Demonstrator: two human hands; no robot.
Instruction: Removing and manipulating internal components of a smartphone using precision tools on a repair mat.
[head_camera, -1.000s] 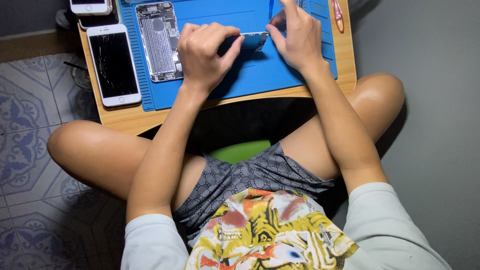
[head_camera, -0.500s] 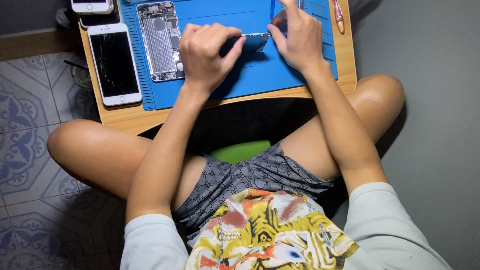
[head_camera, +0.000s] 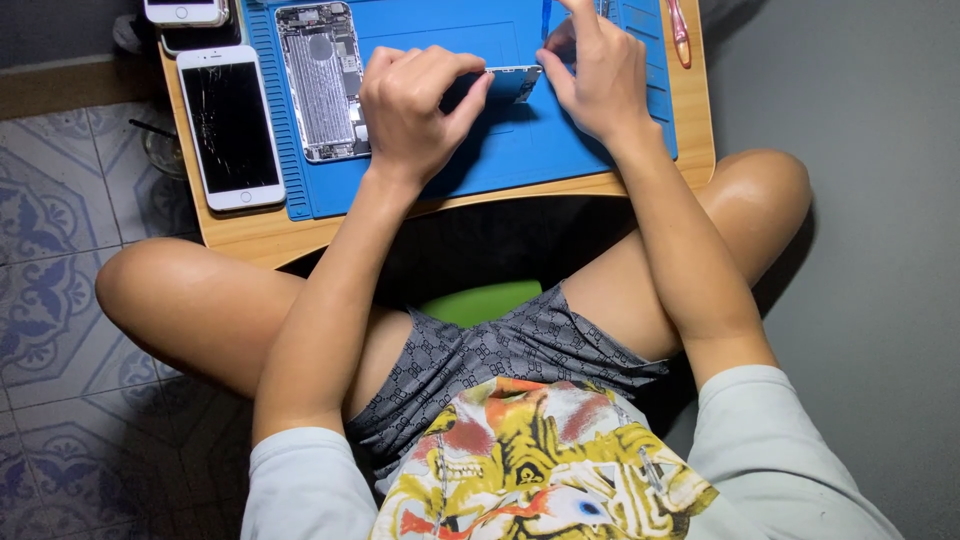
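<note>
- Nearest the camera: crossed bare legs, patterned shorts, a green cushion (head_camera: 480, 300) showing between the thighs at 6 o'clock of the table.
- Low wooden table (head_camera: 240, 235) sits over the lap; a blue work mat (head_camera: 480, 150) covers most of it.
- Left hand (head_camera: 415, 110) rests on the mat, fingers curled narrow, pinching the left end of a small flat phone part (head_camera: 512, 80), grey-blue in colour. The part lies on the mat between both hands.
- Right hand (head_camera: 595, 80) at 3 o'clock of the part, fingers closed on a thin blue tool (head_camera: 546, 20) held upright; the tip appears to meet the part, contact not clearly visible.
- At 9 o'clock of the left hand: an opened phone chassis (head_camera: 320, 80), internals exposed. Further at 9 o'clock, off the mat: a white phone (head_camera: 230, 125) with cracked screen.
- Far edge: a second white phone (head_camera: 185, 12) at 11 o'clock, a pink tool (head_camera: 680, 30) at 1 o'clock.
- Risk, judged: the tool could slip off the small part if pressed at an angle, bending it or flicking it off the mat. The left forearm passes just beside the chassis; a sweep could knock it.
</note>
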